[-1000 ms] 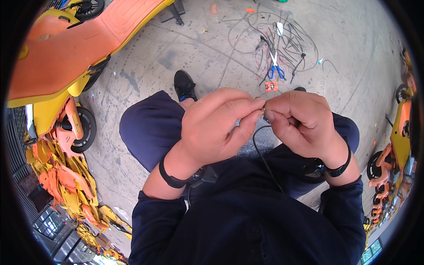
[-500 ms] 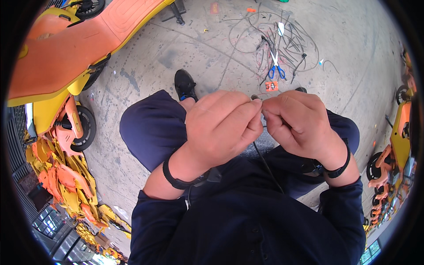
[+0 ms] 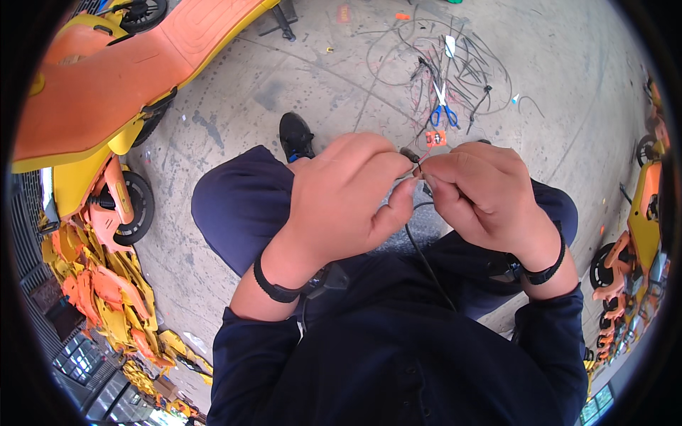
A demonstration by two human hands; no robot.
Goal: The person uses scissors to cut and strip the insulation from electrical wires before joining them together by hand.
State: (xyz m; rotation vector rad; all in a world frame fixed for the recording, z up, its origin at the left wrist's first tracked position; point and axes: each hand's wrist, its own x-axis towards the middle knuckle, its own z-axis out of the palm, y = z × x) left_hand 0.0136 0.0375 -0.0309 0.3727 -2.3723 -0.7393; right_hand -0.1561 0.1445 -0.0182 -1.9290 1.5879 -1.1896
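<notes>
Above my lap, both hands meet fingertip to fingertip over thin wires at the end of a black cable (image 3: 427,264). My left hand (image 3: 348,195) is curled, with thumb and forefinger tips on the wires from the left. My right hand (image 3: 483,192) pinches them from the right. A short dark cylindrical piece (image 3: 409,153) sticks out just beyond the fingertips. The cable loops beneath my right fingers and runs down across my lap. Exactly how the wires lie between the fingertips is mostly hidden.
On the concrete floor ahead lie blue-handled scissors (image 3: 443,113), a small orange packet (image 3: 435,138) and a tangle of cut cables (image 3: 476,67). An orange and yellow scooter (image 3: 135,85) stands at left. Below it is a heap of yellow and orange panels (image 3: 106,291). More scooters (image 3: 639,206) line the right.
My left thumb and forefinger have spread a little apart, baring the wires between the hands. The dark cylindrical piece shows more now. My right hand has barely moved.
</notes>
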